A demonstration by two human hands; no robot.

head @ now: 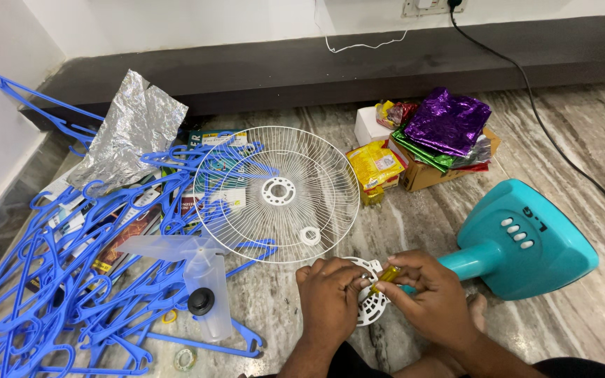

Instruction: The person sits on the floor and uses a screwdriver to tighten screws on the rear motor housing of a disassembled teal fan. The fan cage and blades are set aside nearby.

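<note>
Sitting on the marble floor [421,231], we steady a white fan motor housing [370,302] with our left hand [330,297] curled over it, while our right hand [432,301] grips a yellow-handled screwdriver [387,275] against it; the teal fan base [523,241] lies alongside.

- I see a round white wire fan grille [276,192].
- My right hand [434,301] grips a translucent yellow screwdriver handle [387,274].
- Teal plastic fan base [523,239], white buttons.
- Bright blue plastic hangers [71,280].
- Crinkled purple foil wrapper [448,120].
- Grey-streaked marble floor [596,154].
</note>
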